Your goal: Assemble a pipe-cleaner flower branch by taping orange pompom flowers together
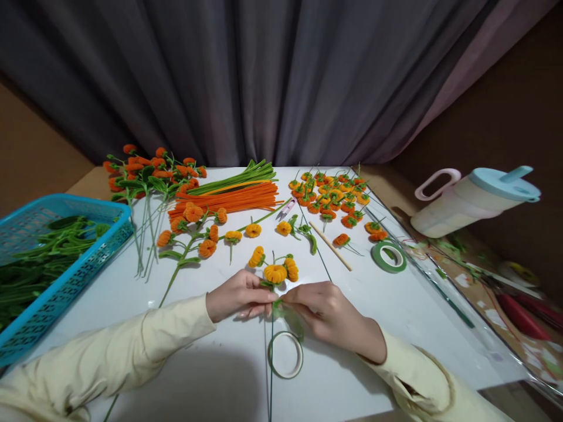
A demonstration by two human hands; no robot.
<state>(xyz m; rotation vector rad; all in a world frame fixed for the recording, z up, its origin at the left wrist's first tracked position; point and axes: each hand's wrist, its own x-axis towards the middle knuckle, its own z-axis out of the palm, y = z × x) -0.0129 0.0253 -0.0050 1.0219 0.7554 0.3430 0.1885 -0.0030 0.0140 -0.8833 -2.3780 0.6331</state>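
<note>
My left hand (240, 295) and my right hand (328, 310) meet at the middle of the white table (396, 316). Both pinch the green stem just under a small sprig of orange-yellow pipe-cleaner pumpkins (276, 272). A thin green wire (271, 363) runs from the sprig down toward me. It crosses a roll of green floral tape (285, 354) lying flat just below my hands; a strip of tape seems to lead up to my right fingers.
A blue basket (53, 275) of green stems stands at the left. Finished orange sprays (149, 173), a bundle of orange and green pipe cleaners (233, 193), loose pumpkins (334, 196), small snips (285, 208), a wooden stick (331, 245) and a second tape roll (389, 257) lie behind. A jug (475, 199) lies at the right.
</note>
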